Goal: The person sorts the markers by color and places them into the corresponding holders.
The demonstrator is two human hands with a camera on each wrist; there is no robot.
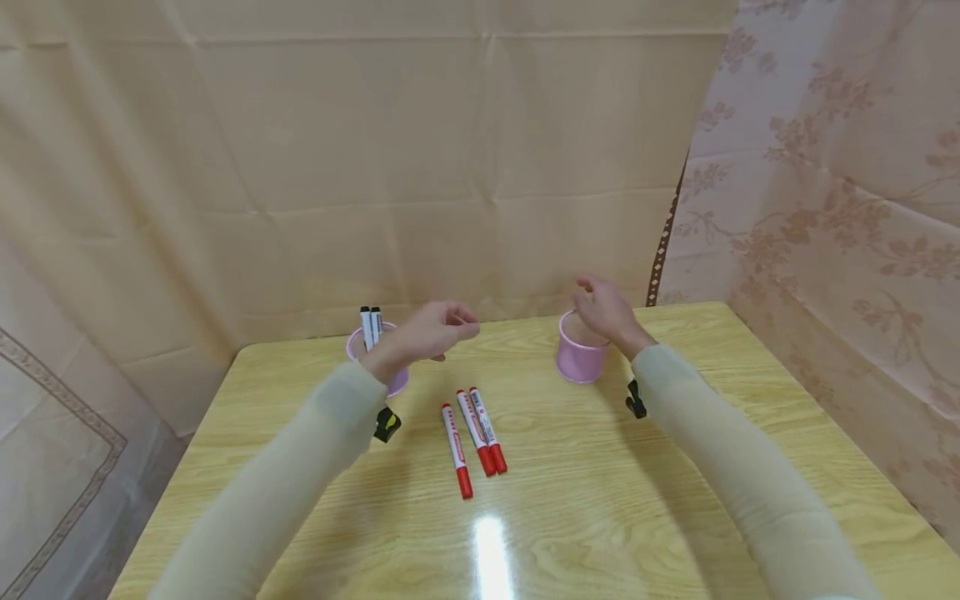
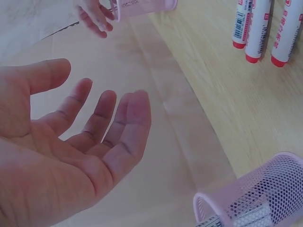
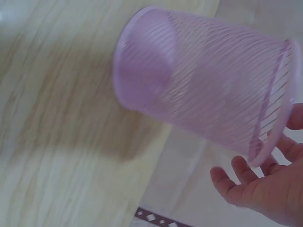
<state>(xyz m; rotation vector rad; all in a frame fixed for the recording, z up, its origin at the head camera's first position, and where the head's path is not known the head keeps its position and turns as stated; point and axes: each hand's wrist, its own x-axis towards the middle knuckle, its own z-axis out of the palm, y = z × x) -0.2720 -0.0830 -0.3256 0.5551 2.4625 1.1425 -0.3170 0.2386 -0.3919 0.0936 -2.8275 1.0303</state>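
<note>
My left hand [image 1: 435,329] hovers beside the left pink mesh pen cup [image 1: 399,383], its fingers loosely bent around nothing. White markers with black ends [image 1: 367,325] stand in that cup, partly behind the hand in the head view. At the right, my right hand [image 1: 603,312] is over the rim of a second pink mesh pen cup [image 1: 581,360]. The right wrist view has its spread fingers [image 3: 236,189] right at the rim, with no marker in them. Three red-capped white markers [image 1: 455,450] lie on the table between the cups, two of them side by side.
The wooden table [image 1: 570,517] ends close behind both cups, against a beige cloth [image 1: 375,167]. A flowered cloth [image 1: 847,208] hangs along the right side. Black wrist-worn devices [image 1: 387,425] show under both forearms.
</note>
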